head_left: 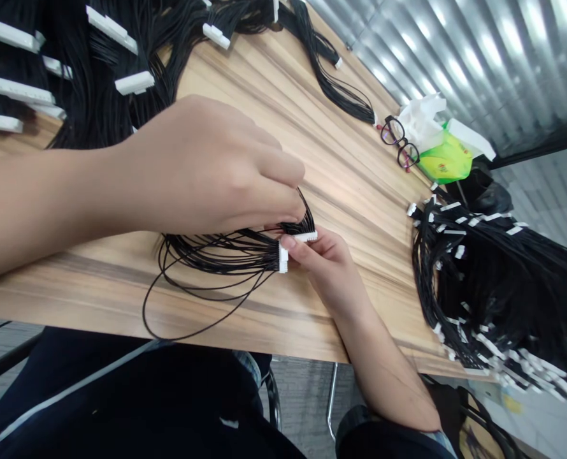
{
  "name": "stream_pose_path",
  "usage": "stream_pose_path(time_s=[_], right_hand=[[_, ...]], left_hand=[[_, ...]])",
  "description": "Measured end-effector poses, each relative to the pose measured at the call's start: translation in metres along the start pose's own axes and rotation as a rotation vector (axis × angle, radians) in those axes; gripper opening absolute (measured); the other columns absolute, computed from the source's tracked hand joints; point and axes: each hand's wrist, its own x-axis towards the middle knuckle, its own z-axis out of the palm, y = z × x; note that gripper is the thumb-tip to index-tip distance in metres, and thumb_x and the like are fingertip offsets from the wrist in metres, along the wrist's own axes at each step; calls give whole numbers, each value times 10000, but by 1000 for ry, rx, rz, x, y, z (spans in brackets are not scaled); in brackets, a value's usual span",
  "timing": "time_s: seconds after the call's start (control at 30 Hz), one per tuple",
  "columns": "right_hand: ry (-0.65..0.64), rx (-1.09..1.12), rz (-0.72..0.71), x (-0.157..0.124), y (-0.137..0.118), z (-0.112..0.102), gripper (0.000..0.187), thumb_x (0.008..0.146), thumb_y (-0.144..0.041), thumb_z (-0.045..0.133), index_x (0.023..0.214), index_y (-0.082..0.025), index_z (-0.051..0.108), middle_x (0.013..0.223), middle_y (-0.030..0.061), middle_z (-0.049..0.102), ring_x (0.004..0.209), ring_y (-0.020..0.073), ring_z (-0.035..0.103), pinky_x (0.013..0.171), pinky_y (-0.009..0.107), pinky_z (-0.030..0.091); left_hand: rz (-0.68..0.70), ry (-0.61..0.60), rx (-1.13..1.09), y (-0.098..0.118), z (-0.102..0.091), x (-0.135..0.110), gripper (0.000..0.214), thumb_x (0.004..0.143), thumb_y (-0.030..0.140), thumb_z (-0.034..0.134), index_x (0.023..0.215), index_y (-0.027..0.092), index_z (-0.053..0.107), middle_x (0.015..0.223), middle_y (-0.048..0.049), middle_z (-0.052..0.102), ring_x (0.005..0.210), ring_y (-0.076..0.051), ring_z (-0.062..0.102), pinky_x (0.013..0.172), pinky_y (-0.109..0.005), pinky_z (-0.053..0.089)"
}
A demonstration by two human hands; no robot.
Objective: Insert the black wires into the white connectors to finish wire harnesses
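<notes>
My left hand reaches across from the left, back upward, with its fingers curled down and closed at the black wires. The exact grip of its fingertips is partly hidden by the hand itself. Below and to the right, my right hand holds the wire harness by its white connectors, thumb on top. One white connector stands just left of the thumb; a second white connector lies behind it, with wires curving up toward my left fingertips. A few loose wires loop toward the table's front edge.
Bundles of black wire with white connectors cover the table's back left. A large harness pile lies at the right. Glasses and a green tissue pack sit by the corrugated metal wall. The wooden table's front edge is near my lap.
</notes>
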Motion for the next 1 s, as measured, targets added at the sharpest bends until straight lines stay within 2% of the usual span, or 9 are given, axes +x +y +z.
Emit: stream_pose_path(time_s=[0.07, 0.23, 0.4, 0.47, 0.57, 0.67, 0.77, 0.9, 1.0], right_hand=[[42, 5, -26, 0, 0, -1, 177, 827, -432, 860, 885, -275, 802, 837, -36, 825, 746, 127, 735, 791, 288, 633], [252, -22, -196, -4, -1, 2, 179, 814, -430, 861, 864, -272, 793, 867, -20, 838, 793, 157, 764, 806, 334, 669], [354, -28, -316, -5, -3, 5, 128, 850, -390, 821, 906, -277, 801, 969, 5, 864, 932, 201, 807, 866, 390, 696], [367, -23, -348, -6, -3, 6, 106, 862, -369, 812, 922, -281, 807, 1008, 9, 868, 1002, 215, 810, 898, 410, 699], [380, -21, -376, -7, -3, 8, 98, 869, -354, 808, 944, -292, 817, 1011, 11, 870, 1033, 220, 812, 909, 414, 702], [407, -31, -379, -9, -2, 8, 120, 872, -359, 808, 969, -290, 821, 1011, 19, 869, 1022, 219, 813, 899, 411, 703], [432, -40, -393, -9, 0, 9, 124, 875, -353, 814, 984, -294, 822, 1008, 10, 868, 1037, 207, 808, 932, 402, 690], [424, -77, -375, -8, 4, 9, 129, 904, -379, 785, 1004, -302, 810, 1053, 8, 864, 1068, 216, 800, 941, 425, 686], [440, -96, -344, -6, 4, 11, 134, 893, -400, 793, 980, -298, 798, 1034, 8, 861, 1008, 214, 806, 918, 420, 687]], left_hand=[[-69, -4, 21, 1, 0, 0, 533, 1135, 371, 313, 953, 202, 784, 786, 26, 686, 703, -90, 613, 649, -213, 262], [-212, 23, 40, 12, -6, 0, 419, 1107, 423, 382, 1263, 293, 748, 699, 40, 687, 685, -111, 668, 654, -240, 373], [-178, 148, 131, 24, -8, 7, 397, 1069, 317, 422, 993, 328, 811, 1137, 96, 776, 846, -135, 768, 640, -217, 463], [-147, 172, 117, 25, -7, 8, 445, 1063, 277, 426, 827, 283, 803, 1106, 100, 781, 829, -125, 763, 660, -234, 511], [-141, 154, 87, 24, -6, 10, 510, 1076, 273, 407, 717, 237, 768, 858, 66, 762, 760, -123, 746, 665, -267, 551], [-191, 45, 60, 22, -8, 13, 580, 1101, 280, 316, 742, 222, 768, 678, 41, 652, 759, -137, 745, 678, -289, 562], [-185, -66, 46, 19, -9, 15, 681, 1107, 256, 168, 799, 218, 775, 657, 27, 581, 818, -148, 751, 672, -266, 544], [-76, 34, 95, 17, -3, 10, 585, 1117, 246, 219, 894, 211, 759, 798, 17, 651, 892, -145, 734, 614, -196, 451], [-59, 29, 96, 18, 10, 4, 438, 1111, 271, 325, 948, 209, 727, 866, -7, 695, 913, -175, 719, 562, -255, 406]])
